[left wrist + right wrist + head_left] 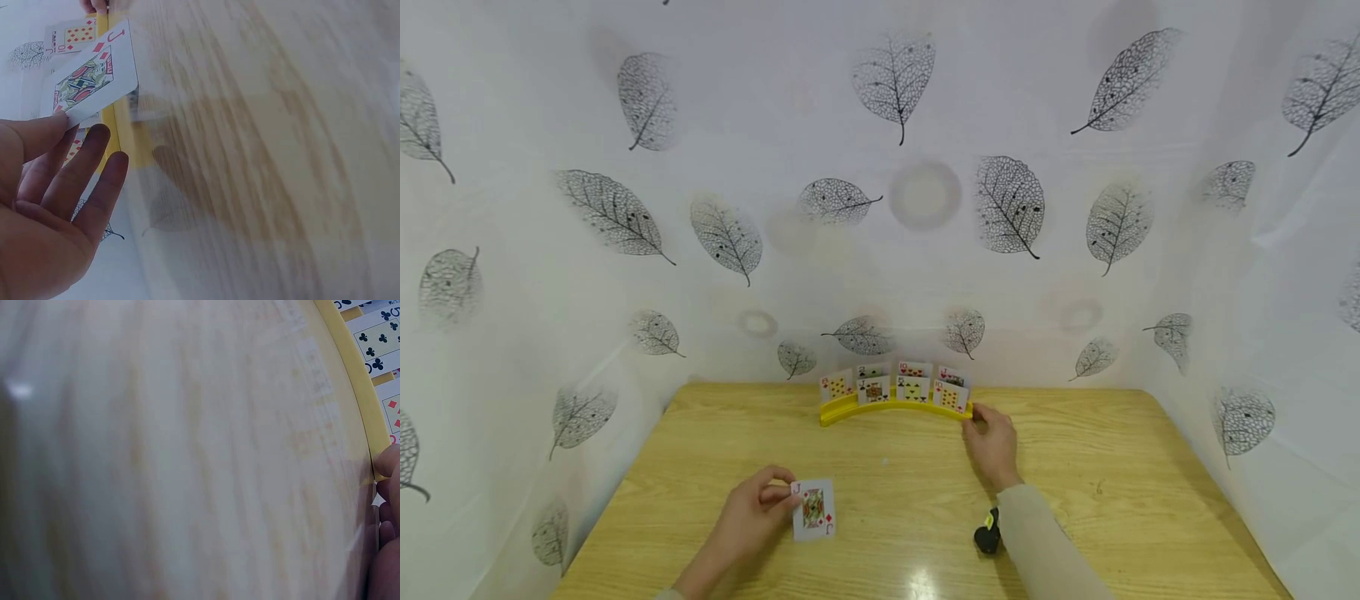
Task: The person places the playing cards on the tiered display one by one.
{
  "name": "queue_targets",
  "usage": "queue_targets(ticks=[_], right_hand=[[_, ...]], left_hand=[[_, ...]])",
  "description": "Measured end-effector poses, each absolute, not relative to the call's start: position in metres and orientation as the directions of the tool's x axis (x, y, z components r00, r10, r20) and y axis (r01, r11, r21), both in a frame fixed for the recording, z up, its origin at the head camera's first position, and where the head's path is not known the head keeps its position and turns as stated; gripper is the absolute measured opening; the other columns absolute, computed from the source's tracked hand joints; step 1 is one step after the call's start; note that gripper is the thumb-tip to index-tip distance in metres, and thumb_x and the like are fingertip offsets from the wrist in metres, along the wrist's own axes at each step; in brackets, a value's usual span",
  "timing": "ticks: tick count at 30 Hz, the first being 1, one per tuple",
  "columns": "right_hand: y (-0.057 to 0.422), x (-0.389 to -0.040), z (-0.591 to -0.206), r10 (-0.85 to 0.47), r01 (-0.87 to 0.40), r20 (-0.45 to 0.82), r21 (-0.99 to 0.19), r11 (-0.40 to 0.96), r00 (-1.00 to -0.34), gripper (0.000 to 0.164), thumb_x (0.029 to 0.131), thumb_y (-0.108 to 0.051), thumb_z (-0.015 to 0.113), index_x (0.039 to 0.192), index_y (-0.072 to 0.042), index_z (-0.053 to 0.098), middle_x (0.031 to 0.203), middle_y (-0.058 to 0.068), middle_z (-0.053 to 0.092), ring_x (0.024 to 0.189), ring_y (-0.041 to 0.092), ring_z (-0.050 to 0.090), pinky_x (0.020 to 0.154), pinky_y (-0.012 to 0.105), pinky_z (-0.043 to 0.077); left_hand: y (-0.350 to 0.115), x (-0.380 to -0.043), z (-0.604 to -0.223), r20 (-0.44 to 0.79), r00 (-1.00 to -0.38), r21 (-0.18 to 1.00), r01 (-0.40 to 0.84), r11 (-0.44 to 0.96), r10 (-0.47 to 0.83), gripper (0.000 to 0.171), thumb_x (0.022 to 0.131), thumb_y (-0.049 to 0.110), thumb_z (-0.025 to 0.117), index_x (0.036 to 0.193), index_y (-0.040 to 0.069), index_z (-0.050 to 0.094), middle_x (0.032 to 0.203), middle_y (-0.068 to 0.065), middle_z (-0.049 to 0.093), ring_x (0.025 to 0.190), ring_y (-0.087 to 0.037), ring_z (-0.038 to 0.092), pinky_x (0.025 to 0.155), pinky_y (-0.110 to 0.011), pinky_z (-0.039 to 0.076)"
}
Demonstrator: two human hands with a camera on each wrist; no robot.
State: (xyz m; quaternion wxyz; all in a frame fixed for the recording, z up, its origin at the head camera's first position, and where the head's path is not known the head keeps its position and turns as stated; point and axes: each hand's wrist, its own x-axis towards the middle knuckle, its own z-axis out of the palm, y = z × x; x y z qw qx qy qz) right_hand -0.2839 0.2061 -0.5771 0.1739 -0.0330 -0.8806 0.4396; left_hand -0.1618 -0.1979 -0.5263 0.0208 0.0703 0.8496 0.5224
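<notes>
My left hand pinches a jack of diamonds playing card by its edge between thumb and fingers, above the table. In the left wrist view the card is tilted, its face showing, and the other fingers are spread apart from it. A curved yellow card holder stands near the back of the table. Several cards stand upright in it in two rows, face outward. My right hand grips the holder's right end; in the right wrist view the fingertips touch that yellow end.
A small black object with a yellow label lies beside the right forearm. The wooden table is shiny. A white sheet with leaf prints hangs behind and at both sides of it.
</notes>
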Motion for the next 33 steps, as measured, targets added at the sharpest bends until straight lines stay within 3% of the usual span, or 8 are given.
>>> queue_targets(ticks=[9,18,33], right_hand=[[0.206,-0.284,-0.578,0.216,-0.090,0.272,-0.791,0.605,-0.938,0.040,0.096,-0.009,0.073,0.133,0.006,0.068,0.124,0.025,0.074,0.123,0.042,0.060,0.111,0.058,0.045],[0.207,-0.284,-0.579,0.219,-0.109,0.296,-0.789,0.604,-0.930,0.039,0.095,-0.007,0.073,0.131,0.007,0.069,0.121,0.025,0.075,0.119,0.042,0.061,0.107,0.059,0.047],[0.207,-0.284,-0.577,0.208,-0.084,0.264,-0.784,0.615,-0.942,0.041,0.097,-0.011,0.072,0.133,0.006,0.067,0.127,0.025,0.073,0.121,0.041,0.060,0.109,0.057,0.046]], left_hand=[[-0.185,-0.173,-0.526,0.082,-0.994,0.915,0.104,0.391,0.071,0.017,0.093,0.004,0.078,0.108,0.002,0.071,0.094,-0.014,0.080,0.079,-0.016,0.076,0.071,-0.021,0.061],[-0.178,-0.191,-0.523,0.184,-0.983,0.885,0.159,0.437,-0.016,0.014,0.092,0.003,0.079,0.104,0.004,0.073,0.094,-0.011,0.080,0.081,-0.008,0.074,0.072,-0.020,0.062],[-0.174,-0.224,-0.514,0.285,-0.957,0.842,0.228,0.489,-0.045,0.017,0.095,0.014,0.079,0.107,0.002,0.075,0.101,-0.019,0.080,0.078,-0.024,0.080,0.072,-0.026,0.065]])
